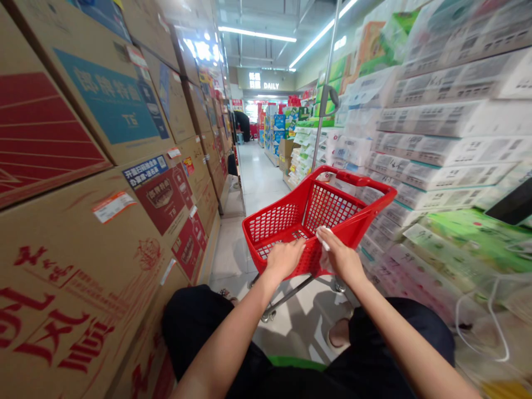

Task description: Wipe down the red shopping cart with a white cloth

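A red plastic shopping cart [274, 221] with a perforated basket stands in front of my knees, its handle toward the right. My left hand [286, 258] rests on the near rim of the basket, its fingers laid together over the edge. Just to the right, my right hand [338, 255] presses a crumpled white cloth or tissue [325, 239] against the near side of the cart, close to the rim. Part of the white piece hangs below my right fingers.
Stacked cardboard boxes [62, 249] wall the left side. Packs of tissue paper [440, 149] are piled on the right. A metal pole [324, 105] rises behind the cart. Farther down the aisle [260, 166] a person in dark clothes [241, 126] bends over.
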`<state>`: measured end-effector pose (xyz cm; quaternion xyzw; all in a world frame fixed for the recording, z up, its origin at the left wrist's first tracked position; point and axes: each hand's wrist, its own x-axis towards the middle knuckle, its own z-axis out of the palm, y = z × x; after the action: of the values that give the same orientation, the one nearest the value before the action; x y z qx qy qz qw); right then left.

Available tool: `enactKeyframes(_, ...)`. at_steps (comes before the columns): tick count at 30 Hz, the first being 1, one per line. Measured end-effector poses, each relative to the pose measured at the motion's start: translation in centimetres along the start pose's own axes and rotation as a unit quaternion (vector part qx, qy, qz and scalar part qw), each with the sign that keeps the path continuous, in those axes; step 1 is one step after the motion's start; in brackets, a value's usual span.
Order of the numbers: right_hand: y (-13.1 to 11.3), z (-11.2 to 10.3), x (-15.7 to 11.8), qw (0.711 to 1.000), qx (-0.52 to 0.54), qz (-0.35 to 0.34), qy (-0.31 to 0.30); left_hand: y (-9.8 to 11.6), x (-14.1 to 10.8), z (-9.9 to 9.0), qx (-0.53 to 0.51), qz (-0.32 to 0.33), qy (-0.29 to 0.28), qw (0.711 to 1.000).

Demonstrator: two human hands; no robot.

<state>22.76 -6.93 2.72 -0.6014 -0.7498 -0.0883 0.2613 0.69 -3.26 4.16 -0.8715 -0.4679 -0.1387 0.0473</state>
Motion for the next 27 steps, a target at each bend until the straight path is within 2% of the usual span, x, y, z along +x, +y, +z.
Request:
enactKeyframes(2, -1.3, 0.5, -0.3, 0.999, 0.016, -0.028, -0.026, 0.0, 0.0, 0.0, -0.001, 0.003, -0.001, 1.000)
enactKeyframes(4, -0.6, -0.3, -0.2, 0.999, -0.001, -0.033, -0.039, -0.2, -0.1, 0.0, -0.001, 0.006, -0.003, 1.000)
enactKeyframes(9, 5.6, -4.0, 1.2, 0.994, -0.090, 0.053, 0.007, -0.7, -0.6, -0.4, -0.007, 0.021, -0.005, 1.000)
enactKeyframes(11, 6.9, -4.6, 1.5, 0.992, -0.098, 0.070, 0.029, -0.7, -0.8, -0.7, -0.007, 0.023, -0.010, 1.000)
enactKeyframes(14, 5.4, -3.5, 1.0, 0.994, -0.076, 0.069, 0.041, -0.5, -1.0, -0.9, 0.004, 0.023, -0.011, 1.000)
enactKeyframes(18, -0.1, -0.9, -0.8, 1.000, -0.005, 0.009, 0.010, -0.2, -1.2, -0.9, 0.010, 0.017, -0.006, 1.000)
enactKeyframes(20, -1.8, -0.3, -1.4, 0.999, 0.022, -0.025, -0.015, -0.1, -1.4, -0.9, 0.006, 0.011, -0.009, 1.000)
enactKeyframes(23, -1.0, -1.2, -1.2, 0.999, 0.010, -0.034, -0.036, -0.2, -1.6, -0.9, 0.005, 0.008, -0.010, 1.000)
enactKeyframes(27, 3.6, -3.5, 0.1, 0.998, -0.044, 0.044, 0.008, -0.2, -1.6, -0.9, 0.008, 0.012, -0.004, 1.000)
